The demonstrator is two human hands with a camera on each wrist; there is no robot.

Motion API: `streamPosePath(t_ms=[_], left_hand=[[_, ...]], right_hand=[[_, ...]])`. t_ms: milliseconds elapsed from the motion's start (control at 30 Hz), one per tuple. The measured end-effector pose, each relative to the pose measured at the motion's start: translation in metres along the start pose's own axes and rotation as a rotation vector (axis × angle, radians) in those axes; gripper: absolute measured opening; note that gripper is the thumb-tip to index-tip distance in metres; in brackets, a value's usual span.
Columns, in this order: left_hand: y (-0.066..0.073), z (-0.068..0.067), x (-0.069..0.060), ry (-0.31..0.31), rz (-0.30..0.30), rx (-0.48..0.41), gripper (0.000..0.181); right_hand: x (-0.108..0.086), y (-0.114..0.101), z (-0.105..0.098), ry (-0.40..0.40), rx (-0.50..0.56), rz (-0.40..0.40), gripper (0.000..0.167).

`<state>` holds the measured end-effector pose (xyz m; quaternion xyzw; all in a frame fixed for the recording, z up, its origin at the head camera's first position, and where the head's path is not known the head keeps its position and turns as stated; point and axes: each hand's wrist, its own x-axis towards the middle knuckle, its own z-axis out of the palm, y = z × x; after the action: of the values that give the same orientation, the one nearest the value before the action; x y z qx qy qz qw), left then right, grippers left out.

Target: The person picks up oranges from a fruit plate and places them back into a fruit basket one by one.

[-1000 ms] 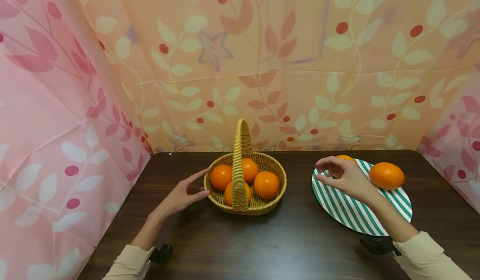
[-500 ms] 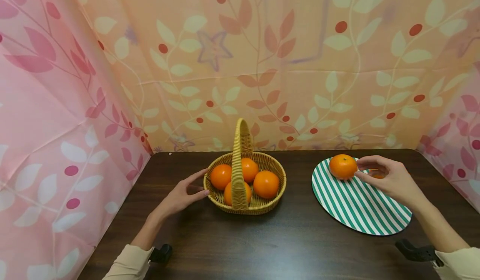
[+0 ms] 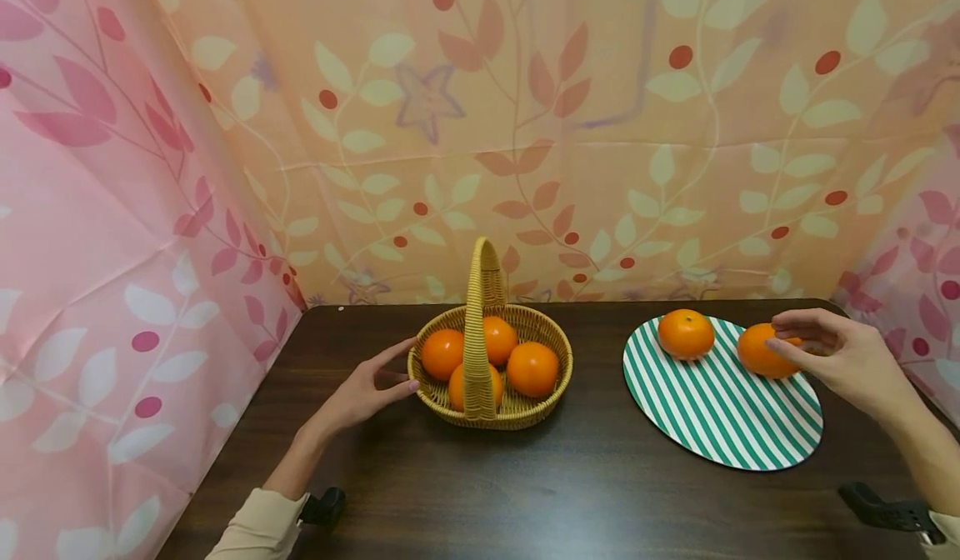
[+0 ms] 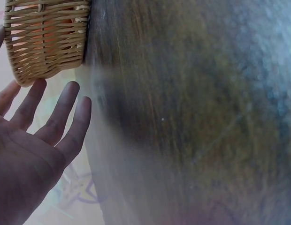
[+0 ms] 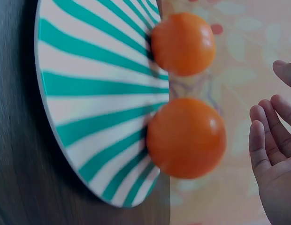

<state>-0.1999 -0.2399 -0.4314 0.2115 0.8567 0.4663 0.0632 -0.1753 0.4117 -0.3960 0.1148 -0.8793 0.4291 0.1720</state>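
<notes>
A yellow wicker basket (image 3: 525, 414) with a tall handle stands mid-table and holds several oranges (image 3: 532, 369). My left hand (image 3: 352, 397) is at its left side, thumb and fingers spread, fingertips touching the rim; in the left wrist view the fingers (image 4: 54, 126) look nearly straight beside the wicker wall. To the right, a round green-and-white striped mat (image 3: 720, 427) bears two oranges, one at the back left (image 3: 686, 334) and one at the right (image 3: 759, 352). My right hand (image 3: 858, 368) hovers by the right orange, fingers loosely bent; the right wrist view shows a gap between them.
Everything sits on a dark wood table (image 3: 585, 493). Floral cloth (image 3: 600, 168) hangs along the table's back edge and at both sides. Black wrist straps (image 3: 324, 508) are on both forearms.
My right hand has moved rightward across the mat, from over the back-left orange to beside the right one, uncovering the back-left orange. The left hand and the basket have stayed put.
</notes>
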Motion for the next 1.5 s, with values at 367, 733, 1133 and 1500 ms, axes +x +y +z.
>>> streamPosePath(t_ms=[367, 733, 1133, 1500], left_hand=[[-0.002, 0.001, 0.001, -0.002, 0.004, -0.018, 0.068], [-0.002, 0.001, 0.0, 0.004, 0.005, -0.014, 0.069], [-0.003, 0.001, 0.0, 0.007, 0.006, -0.013, 0.069], [-0.003, 0.0, 0.0, 0.006, -0.005, -0.013, 0.069]], right_hand=[[0.0, 0.027, -0.017, -0.005, -0.075, -0.002, 0.051], [0.0, 0.049, -0.016, -0.12, -0.104, -0.003, 0.081], [0.003, 0.059, -0.012, -0.195, -0.127, 0.078, 0.069], [0.016, 0.046, -0.016, -0.148, -0.178, 0.092, 0.067]])
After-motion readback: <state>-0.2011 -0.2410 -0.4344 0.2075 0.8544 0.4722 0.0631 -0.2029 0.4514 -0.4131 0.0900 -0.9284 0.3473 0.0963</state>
